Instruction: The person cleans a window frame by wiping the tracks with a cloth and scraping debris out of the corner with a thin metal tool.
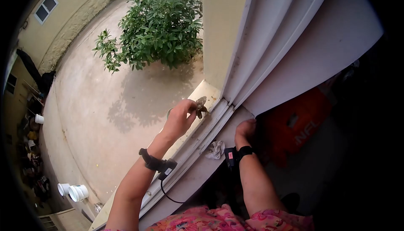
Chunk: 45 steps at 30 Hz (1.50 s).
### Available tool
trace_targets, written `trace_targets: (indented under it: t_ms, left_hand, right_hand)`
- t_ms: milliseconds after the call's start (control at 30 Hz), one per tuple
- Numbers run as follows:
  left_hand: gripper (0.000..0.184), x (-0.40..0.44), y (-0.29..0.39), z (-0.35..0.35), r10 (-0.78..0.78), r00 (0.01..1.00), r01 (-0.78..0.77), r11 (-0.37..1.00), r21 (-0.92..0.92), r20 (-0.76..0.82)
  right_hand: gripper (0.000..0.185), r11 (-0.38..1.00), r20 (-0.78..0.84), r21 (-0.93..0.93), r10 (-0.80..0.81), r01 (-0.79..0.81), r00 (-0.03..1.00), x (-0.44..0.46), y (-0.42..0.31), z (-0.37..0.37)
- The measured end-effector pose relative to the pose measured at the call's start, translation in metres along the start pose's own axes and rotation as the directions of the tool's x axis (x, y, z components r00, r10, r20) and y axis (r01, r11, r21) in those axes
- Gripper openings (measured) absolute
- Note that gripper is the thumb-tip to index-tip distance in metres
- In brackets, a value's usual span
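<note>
Over the outer ledge of a window, my left hand pinches a crumpled, dirty brown cloth, close to the corner of the frame. The white window track runs diagonally below it, with dirt specks in its grooves. My right hand is at the inner sill's edge, by the bottom of the white panel; its fingers are curled and I cannot make out what they hold, if anything. A crumpled whitish cloth lies on the inner sill between my two arms.
Outside and below are a leafy green bush, a concrete yard and white buckets. The white window frame rises at the upper right. A red-orange bag with lettering is inside, right of my right hand.
</note>
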<state>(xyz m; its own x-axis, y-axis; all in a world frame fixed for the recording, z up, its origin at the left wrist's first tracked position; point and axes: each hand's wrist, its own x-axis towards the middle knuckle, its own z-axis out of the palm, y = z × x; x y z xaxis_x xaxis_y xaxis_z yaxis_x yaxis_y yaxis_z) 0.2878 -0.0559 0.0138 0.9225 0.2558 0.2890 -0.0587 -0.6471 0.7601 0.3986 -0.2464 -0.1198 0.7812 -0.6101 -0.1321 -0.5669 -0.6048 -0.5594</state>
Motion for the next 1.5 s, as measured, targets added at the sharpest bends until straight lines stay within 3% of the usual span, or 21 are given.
trace_targets:
  t_ms: [67,100,233,300,333,400,467,533,633,733,800,867,1233,1300,1333,1400,1500]
  left_hand:
    - [0.019,0.013,0.0,0.018,0.077,0.995,-0.075,0.997,-0.031,0.058]
    - [0.021,0.016,0.001,0.029,0.042,0.996,-0.035,0.995,-0.091,0.076]
    - [0.016,0.028,-0.004,0.057,0.149,0.975,-0.15,0.989,-0.003,0.167]
    - [0.013,0.036,-0.011,0.065,0.353,0.895,-0.429,0.849,0.309,0.273]
    - [0.013,0.036,-0.012,0.067,0.355,0.894,-0.431,0.849,0.306,0.274]
    - [0.015,0.036,-0.011,0.07,0.264,0.923,-0.378,0.757,0.533,0.279]
    - [0.016,0.033,-0.016,0.078,0.264,0.927,-0.371,0.755,0.541,0.268]
    - [0.017,0.028,-0.016,0.08,0.26,0.931,-0.362,0.752,0.55,0.257]
    - [0.017,0.022,-0.017,0.077,0.233,0.939,-0.34,0.752,0.565,0.254]
    - [0.015,0.008,-0.019,0.06,0.216,0.901,-0.406,0.724,0.557,0.377]
    - [0.018,-0.004,-0.018,0.047,0.18,0.857,-0.454,0.707,0.541,0.484]
    - [0.017,-0.021,-0.017,0.035,0.152,0.853,-0.44,0.723,0.533,0.499]
    - [0.012,-0.098,-0.007,-0.02,0.07,0.835,-0.374,0.799,0.471,0.545]
    - [0.014,-0.106,-0.008,-0.028,0.091,0.889,-0.273,0.891,0.362,0.448]
    - [0.014,-0.109,-0.008,-0.031,0.086,0.89,-0.268,0.892,0.363,0.448]
    - [0.032,-0.109,-0.008,-0.038,0.093,0.872,-0.256,0.923,0.286,0.48]
    - [0.039,-0.105,-0.002,-0.04,0.076,0.864,-0.269,0.906,0.327,0.498]
  right_hand:
    - [0.056,1.0,0.026,0.0,0.015,-0.015,1.0,-0.003,-0.003,-0.006]
    - [0.055,0.999,0.04,0.024,0.025,-0.026,0.999,-0.004,-0.005,-0.01]
    - [0.051,0.995,0.066,0.019,0.095,-0.097,0.993,-0.005,-0.008,-0.014]
    - [0.051,0.995,0.061,0.002,0.095,-0.095,0.994,-0.001,-0.005,-0.009]
    - [0.051,0.996,0.061,-0.015,0.092,-0.091,0.994,0.0,-0.002,-0.006]
    - [0.051,0.998,0.009,-0.001,0.062,-0.062,0.998,0.002,0.001,0.001]
    - [0.051,0.999,-0.039,0.013,0.034,-0.034,0.999,0.003,0.003,0.004]
    - [0.051,0.994,0.047,0.028,0.103,-0.104,0.994,-0.002,-0.006,-0.008]
    - [0.051,0.996,0.062,0.0,0.086,-0.086,0.994,0.0,-0.003,-0.006]
    - [0.052,0.998,0.009,0.045,0.045,-0.045,0.999,-0.003,-0.003,-0.005]
    - [0.051,0.998,0.066,0.049,0.031,-0.035,0.997,-0.001,-0.002,-0.007]
    - [0.05,0.998,0.119,0.056,0.021,-0.027,0.993,-0.001,-0.001,-0.009]
    - [0.051,1.0,0.041,-0.013,0.009,-0.008,0.999,0.004,0.004,0.003]
    - [0.052,1.0,0.048,0.012,0.026,-0.027,0.998,-0.003,-0.002,-0.006]
    - [0.052,0.998,0.052,0.037,0.043,-0.045,0.998,-0.006,-0.005,-0.011]
    - [0.052,0.999,0.075,0.033,0.038,-0.04,0.996,-0.005,-0.005,-0.012]
    - [0.053,1.0,0.071,0.002,0.024,-0.024,0.997,-0.004,-0.005,-0.009]
